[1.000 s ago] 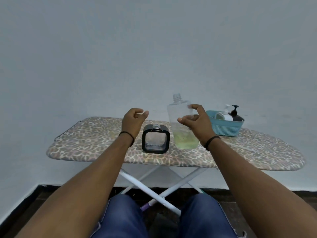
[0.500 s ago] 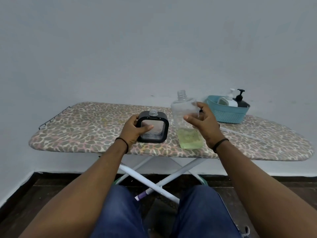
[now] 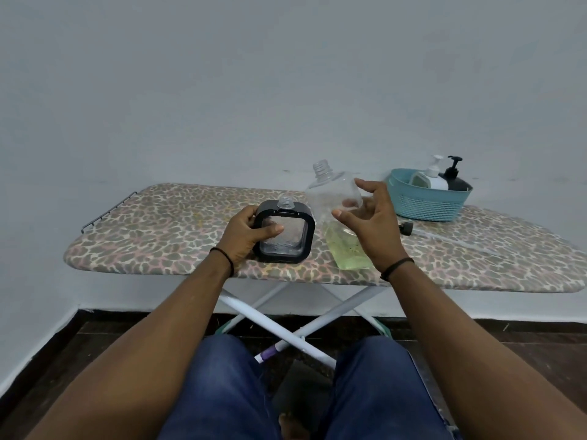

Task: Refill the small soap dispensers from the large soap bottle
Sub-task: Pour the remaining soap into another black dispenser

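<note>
Your left hand [image 3: 244, 236] grips the small dispenser [image 3: 284, 231] on the board [image 3: 158, 230]. Your right hand [image 3: 370, 223], fingers spread, is beside the uncapped large bottle [image 3: 338, 217]; bumping it could spill soap.

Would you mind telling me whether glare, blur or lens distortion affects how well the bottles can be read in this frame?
Head view: soft, even light, no hard glare; the wide angle bows the ironing board; the large soap bottle is clear and faint against the wall; the right hand is slightly soft; the square dispenser reads sharply.
</note>
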